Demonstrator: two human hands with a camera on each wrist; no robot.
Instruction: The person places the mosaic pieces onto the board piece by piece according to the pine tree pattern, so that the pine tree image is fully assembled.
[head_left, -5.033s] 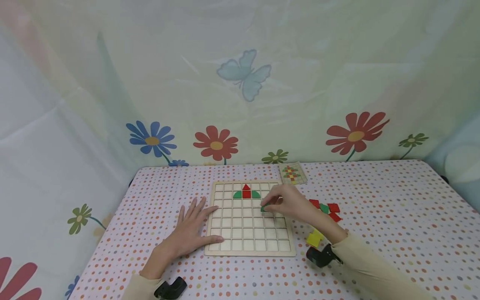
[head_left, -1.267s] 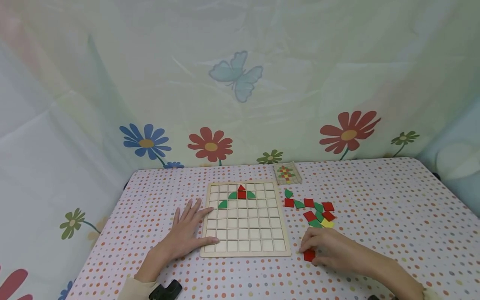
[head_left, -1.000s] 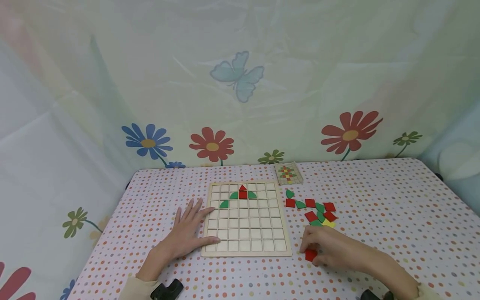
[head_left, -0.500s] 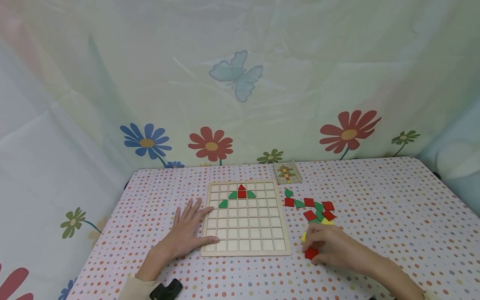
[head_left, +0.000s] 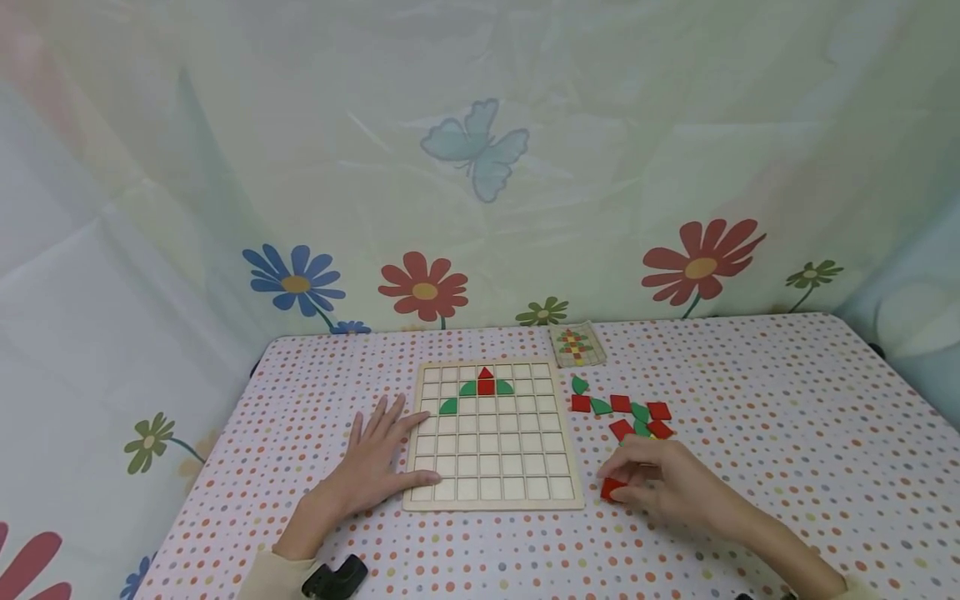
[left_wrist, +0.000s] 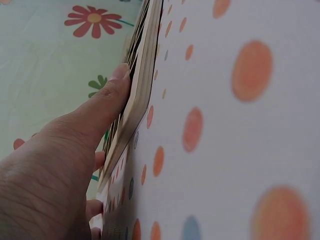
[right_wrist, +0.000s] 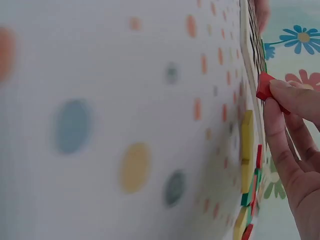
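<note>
My left hand (head_left: 375, 457) rests with spread fingers on the left edge of the wooden grid board (head_left: 489, 467); in the left wrist view its thumb (left_wrist: 112, 90) lies on the board's rim. Right of the board, my right hand (head_left: 671, 483) pinches a red square tile (head_left: 611, 489) between thumb and fingers. The right wrist view shows that red tile (right_wrist: 265, 86) raised off the tabletop. A red triangle (head_left: 486, 372) sits in the board's top row, above a red square (head_left: 486, 387) flanked by two green quarter-circles (head_left: 468, 388). Another green quarter-circle (head_left: 448, 406) lies one row lower, to the left.
Several loose red squares (head_left: 581, 403) and green pieces (head_left: 602, 406) lie right of the board. Yellow tiles (right_wrist: 247, 135) show in the right wrist view, mostly hidden by my hand in the head view. A pattern card (head_left: 577, 345) lies behind the board's right corner.
Five seconds ago my right hand held a green piece over the board. Since then a green quarter-circle has appeared in the third row, and that hand has picked up a red square. Left hand unmoved.
</note>
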